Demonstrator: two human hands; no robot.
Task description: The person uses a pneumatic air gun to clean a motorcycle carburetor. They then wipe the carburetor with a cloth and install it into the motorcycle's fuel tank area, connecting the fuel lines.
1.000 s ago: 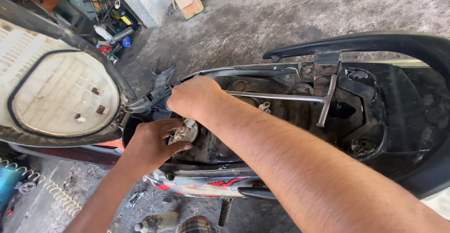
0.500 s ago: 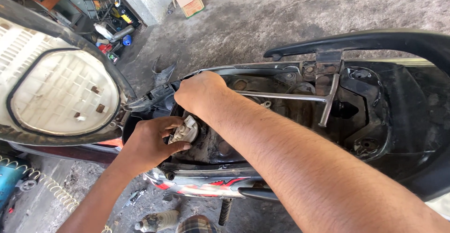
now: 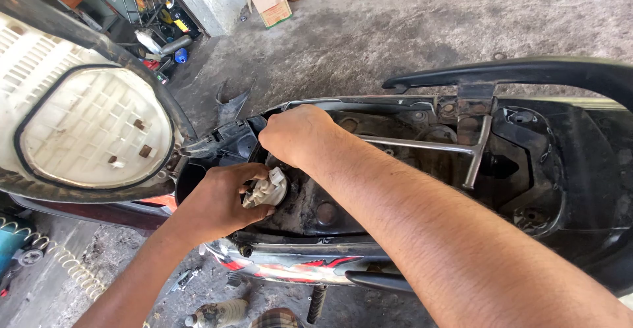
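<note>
My left hand (image 3: 221, 203) is closed around a small white plastic part (image 3: 266, 191) — fingers curled over its near side, the ribbed body showing between thumb and forefinger. The part sits at the front of the open under-seat bay of the scooter (image 3: 395, 189), low against the dirty tank surface. My right hand (image 3: 293, 133) is just above and beyond it, knuckles up, fist-like; I cannot tell what, if anything, it has hold of, since the fingertips are hidden below the hand. The two hands are near each other, the white part between them. Outward: a grey metal crossbar (image 3: 435, 147) spans the bay to the right, the raised seat (image 3: 86, 130) stands open to the left with its white underside showing, and a black grab rail (image 3: 527, 72) runs behind.
</note>
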